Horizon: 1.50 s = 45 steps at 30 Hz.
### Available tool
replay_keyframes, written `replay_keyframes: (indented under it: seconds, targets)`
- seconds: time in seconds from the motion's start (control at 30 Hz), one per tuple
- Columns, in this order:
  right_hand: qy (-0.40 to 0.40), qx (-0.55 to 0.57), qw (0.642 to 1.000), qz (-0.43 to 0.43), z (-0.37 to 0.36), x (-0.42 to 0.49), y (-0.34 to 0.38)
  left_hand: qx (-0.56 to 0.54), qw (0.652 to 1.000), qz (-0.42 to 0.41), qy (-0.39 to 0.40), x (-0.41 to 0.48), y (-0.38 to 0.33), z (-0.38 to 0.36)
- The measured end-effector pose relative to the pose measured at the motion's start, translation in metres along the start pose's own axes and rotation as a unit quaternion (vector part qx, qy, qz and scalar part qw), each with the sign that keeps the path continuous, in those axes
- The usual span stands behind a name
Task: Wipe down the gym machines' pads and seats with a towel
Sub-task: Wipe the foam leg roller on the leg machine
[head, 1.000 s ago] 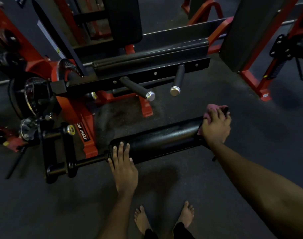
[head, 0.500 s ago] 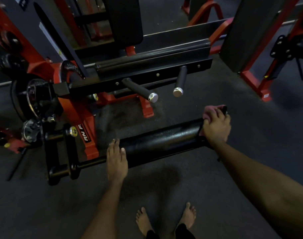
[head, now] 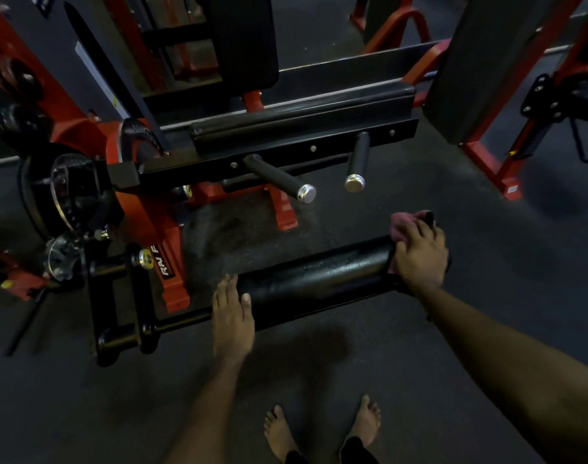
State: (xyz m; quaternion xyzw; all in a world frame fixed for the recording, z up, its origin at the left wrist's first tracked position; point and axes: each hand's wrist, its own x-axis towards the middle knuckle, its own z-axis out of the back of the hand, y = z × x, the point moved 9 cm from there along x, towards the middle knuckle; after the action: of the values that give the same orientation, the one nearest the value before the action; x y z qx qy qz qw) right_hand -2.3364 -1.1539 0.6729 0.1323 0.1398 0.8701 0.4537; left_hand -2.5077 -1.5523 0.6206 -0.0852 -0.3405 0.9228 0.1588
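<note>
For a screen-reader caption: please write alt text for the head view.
A person's right hand holds a pink towel against one end of a black cylindrical roller pad, while the left hand rests on the other end.

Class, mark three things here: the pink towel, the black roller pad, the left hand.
pink towel (head: pixel 405 222): head view, exposed bunched cloth.
black roller pad (head: pixel 319 276): head view, bare middle of its top.
left hand (head: pixel 232 316): head view, back of the hand.

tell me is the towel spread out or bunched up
Bunched up: the pink towel is crumpled under the right hand at the end of the black roller pad.
</note>
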Motion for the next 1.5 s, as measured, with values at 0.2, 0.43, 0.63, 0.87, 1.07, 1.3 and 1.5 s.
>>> replay_keyframes:
  seconds: [0.2, 0.43, 0.63, 0.87, 1.07, 1.3, 1.5]
  targets:
    - [0.033, 0.0, 0.996, 0.08, -0.036, -0.075, 0.12, 0.023, 1.0, 0.007, 0.013, 0.002, 0.003, -0.002]
    - [0.032, -0.001, 0.978, 0.207, -0.03, -0.077, 0.097, 0.013, 0.999, 0.008, 0.039, 0.0, 0.004, 0.0]
    - [0.005, 0.008, 1.0, -0.029, -0.014, -0.047, 0.059, -0.005, 0.999, 0.005, 0.052, 0.001, 0.004, 0.0]
    - [0.072, 0.011, 0.99, 0.118, -0.056, -0.138, 0.186, -0.146, 0.988, 0.019, 0.044, 0.011, 0.012, 0.021]
    - [0.097, 0.246, 0.946, 0.186, -0.037, -0.15, 0.211, -0.15, 0.98, 0.042, -0.128, 0.02, -0.038, 0.047]
    - [0.075, 0.017, 0.997, -0.008, -0.043, -0.081, 0.071, 0.127, 0.99, -0.036, -0.05, -0.013, -0.142, -0.033]
    - [0.08, 0.009, 0.997, 0.02, -0.038, -0.084, 0.072, 0.241, 0.97, -0.04, -0.018, -0.002, -0.11, -0.028]
